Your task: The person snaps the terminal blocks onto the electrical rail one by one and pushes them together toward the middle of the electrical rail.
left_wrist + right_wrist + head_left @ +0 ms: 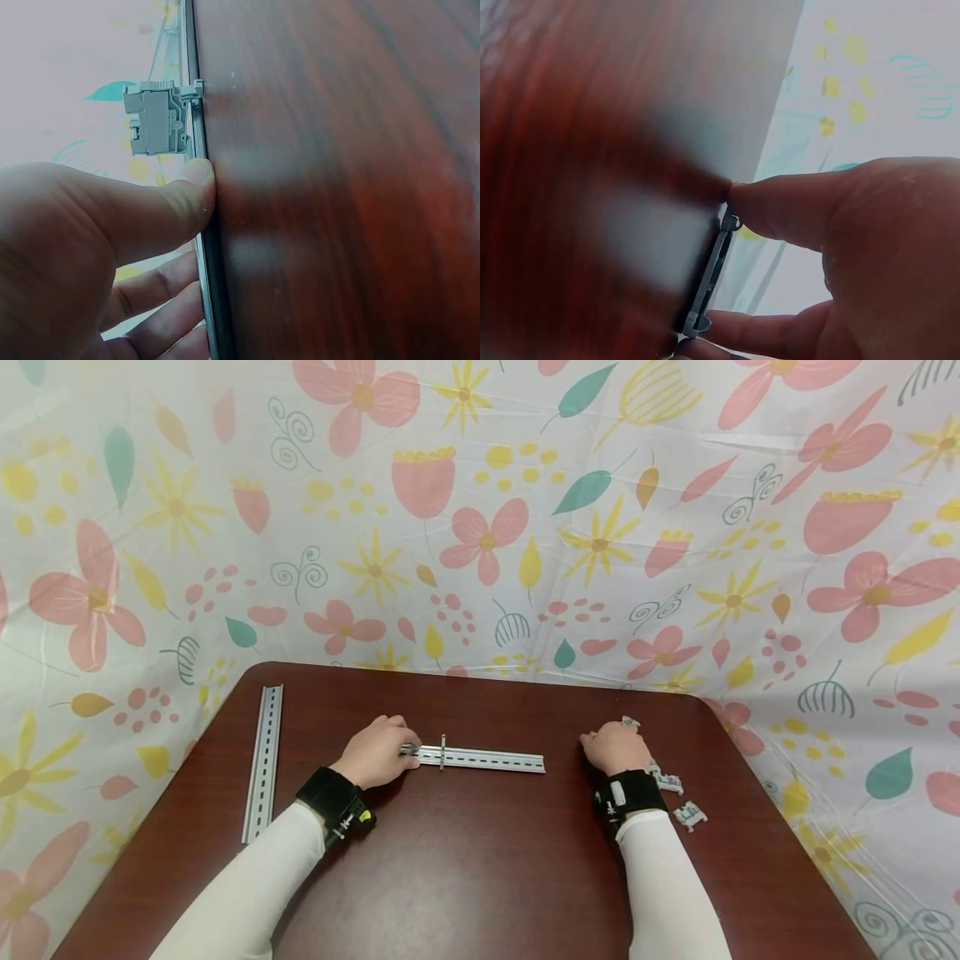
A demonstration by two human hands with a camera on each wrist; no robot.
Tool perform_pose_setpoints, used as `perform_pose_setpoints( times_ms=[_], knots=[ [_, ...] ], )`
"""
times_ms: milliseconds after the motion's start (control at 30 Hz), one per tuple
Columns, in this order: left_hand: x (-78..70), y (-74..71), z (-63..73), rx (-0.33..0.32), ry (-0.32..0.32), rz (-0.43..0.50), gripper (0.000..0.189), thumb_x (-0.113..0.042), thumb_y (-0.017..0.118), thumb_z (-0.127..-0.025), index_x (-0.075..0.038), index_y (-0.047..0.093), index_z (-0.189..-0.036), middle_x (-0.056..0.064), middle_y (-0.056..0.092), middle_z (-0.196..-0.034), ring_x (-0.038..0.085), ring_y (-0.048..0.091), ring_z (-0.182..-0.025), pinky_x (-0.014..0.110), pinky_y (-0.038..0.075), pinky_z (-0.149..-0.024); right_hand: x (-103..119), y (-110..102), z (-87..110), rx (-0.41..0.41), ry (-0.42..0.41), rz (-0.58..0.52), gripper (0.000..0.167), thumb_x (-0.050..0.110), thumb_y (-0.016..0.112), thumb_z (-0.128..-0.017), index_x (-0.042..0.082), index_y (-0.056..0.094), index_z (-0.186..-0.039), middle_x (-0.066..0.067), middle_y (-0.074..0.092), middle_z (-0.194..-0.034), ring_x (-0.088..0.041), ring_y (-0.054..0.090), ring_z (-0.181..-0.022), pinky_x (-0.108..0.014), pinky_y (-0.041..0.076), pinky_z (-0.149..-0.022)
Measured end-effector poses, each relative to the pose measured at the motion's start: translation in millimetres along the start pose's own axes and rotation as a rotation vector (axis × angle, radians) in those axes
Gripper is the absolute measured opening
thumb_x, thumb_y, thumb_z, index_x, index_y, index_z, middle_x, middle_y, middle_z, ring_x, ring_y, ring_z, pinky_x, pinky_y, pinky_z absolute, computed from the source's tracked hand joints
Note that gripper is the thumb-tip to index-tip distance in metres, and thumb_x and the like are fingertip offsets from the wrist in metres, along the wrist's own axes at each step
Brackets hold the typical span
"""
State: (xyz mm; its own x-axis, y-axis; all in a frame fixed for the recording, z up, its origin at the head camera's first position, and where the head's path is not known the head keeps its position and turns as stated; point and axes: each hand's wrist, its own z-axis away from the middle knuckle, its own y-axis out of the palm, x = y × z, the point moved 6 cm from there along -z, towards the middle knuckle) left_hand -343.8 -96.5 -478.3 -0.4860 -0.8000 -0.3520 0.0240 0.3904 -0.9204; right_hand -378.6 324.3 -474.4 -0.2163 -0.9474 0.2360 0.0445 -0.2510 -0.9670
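Note:
In the head view my left hand (381, 752) grips the left end of a slotted metal DIN rail (495, 762) that lies on the table. A thin grey terminal block (442, 752) stands across the rail, right of the fingers. The left wrist view shows this terminal block (156, 120) from its broad side, just past the thumb. At the table's right side, my right hand (617, 748) is lowered to the tabletop. In the right wrist view, its thumb and fingers hold a thin grey part (711, 274) by its two ends; its kind is unclear edge-on.
Around my right hand lie loose grey terminal blocks: one beyond it (630, 722), one beside the wrist (667, 781) and one nearer (690, 814). A second DIN rail (262, 768) lies lengthwise at the table's left. Behind the brown table (480, 868) hangs a flowered cloth (487, 610).

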Motion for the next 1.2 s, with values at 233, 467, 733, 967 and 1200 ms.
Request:
perform_pose_setpoints(
  times_ms=[233, 467, 733, 967, 1200],
  knots=[
    [-0.5, -0.4, -0.6, 0.000, -0.001, -0.004, 0.021, -0.025, 0.090, -0.097, -0.017, 0.086, -0.116, -0.001, 0.067, -0.107, 0.022, 0.057, -0.098, 0.038, 0.053, -0.082, 6, -2, 1.4, -0.021, -0.072, -0.056, 0.050, 0.036, 0.059, -0.111, -0.004, 0.074, -0.086, -0.041, 0.068, -0.110, -0.053, 0.070, -0.092, -0.065, 0.060, -0.081],
    [0.0, -0.5, -0.3, -0.004, 0.002, 0.001, 0.020, -0.024, 0.090, -0.097, -0.017, 0.086, -0.115, -0.001, 0.068, -0.107, 0.022, 0.057, -0.099, 0.038, 0.054, -0.082, 21, 0, 1.4, -0.025, -0.172, -0.082, 0.053, 0.035, 0.065, -0.108, -0.017, 0.071, -0.103, -0.047, 0.060, -0.126, -0.060, 0.058, -0.121, -0.069, 0.054, -0.100],
    [0.4, 0.3, -0.3, -0.003, 0.004, 0.004, 0.021, -0.025, 0.090, -0.097, -0.016, 0.086, -0.116, -0.001, 0.068, -0.108, 0.023, 0.057, -0.099, 0.039, 0.053, -0.081, 39, 10, 1.1, -0.048, -0.207, -0.187, 0.057, 0.035, 0.070, -0.106, -0.018, 0.060, -0.125, -0.042, 0.047, -0.135, -0.052, 0.062, -0.105, -0.062, 0.054, -0.092],
    [-0.5, -0.4, 0.3, 0.005, 0.004, -0.004, 0.022, -0.026, 0.089, -0.098, -0.016, 0.086, -0.117, 0.001, 0.067, -0.109, 0.022, 0.056, -0.098, 0.038, 0.052, -0.079, 60, 12, 6.9, -0.090, -0.272, -0.267, 0.067, 0.031, 0.073, -0.102, -0.015, 0.056, -0.147, -0.035, 0.048, -0.141, -0.050, 0.057, -0.121, -0.061, 0.053, -0.099],
    [-1.0, -0.3, 1.1, 0.007, 0.012, -0.019, 0.022, -0.026, 0.089, -0.098, -0.016, 0.086, -0.118, 0.000, 0.067, -0.109, 0.024, 0.058, -0.101, 0.039, 0.054, -0.080, 86, 10, 17.8, -0.174, -0.428, -0.294, 0.066, 0.026, 0.078, -0.098, -0.011, 0.058, -0.149, -0.027, 0.054, -0.136, -0.040, 0.059, -0.112, -0.055, 0.054, -0.098]
  ],
)
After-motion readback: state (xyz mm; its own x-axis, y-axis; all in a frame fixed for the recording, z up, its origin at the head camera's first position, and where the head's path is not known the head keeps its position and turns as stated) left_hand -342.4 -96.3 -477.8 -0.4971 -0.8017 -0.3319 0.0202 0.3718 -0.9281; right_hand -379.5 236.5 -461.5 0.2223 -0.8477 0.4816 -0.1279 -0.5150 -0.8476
